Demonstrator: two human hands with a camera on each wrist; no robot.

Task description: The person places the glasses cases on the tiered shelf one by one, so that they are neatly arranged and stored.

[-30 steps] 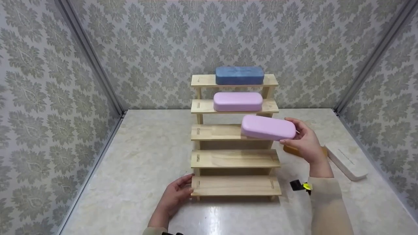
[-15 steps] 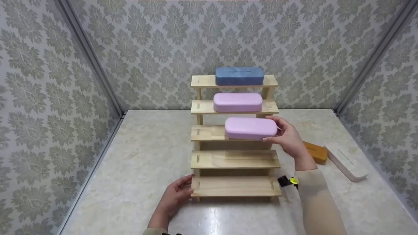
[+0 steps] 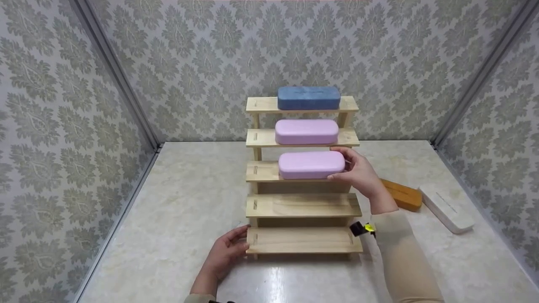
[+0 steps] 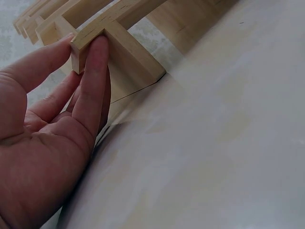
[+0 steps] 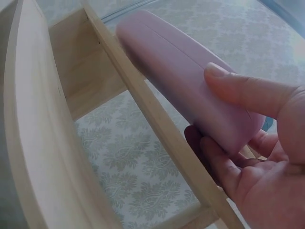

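Against patterned wallpaper [image 3: 210, 38], the right hand [image 3: 360, 174] grips a pink case [image 3: 309, 165], now slid leftward — middle shelf [image 3: 266, 171] seemingly filled. Left hand [image 3: 226, 254] pinches bottom shelf [image 3: 303, 240].

No word, brand or number can be read; in the head view, three cases bear marks too small to make out. On the white case [image 3: 448, 214], between three and four o'clock from the middle, a thin dark line of print [image 3: 446, 203] slants across the top, running from about ten o'clock towards four. The orange case [image 3: 402, 197], in the same direction but nearer the middle, has a fainter line [image 3: 397, 190] along its top. The blue case [image 3: 308, 101], near one o'clock, shows faint marks [image 3: 308, 91] on top, perhaps lettering.
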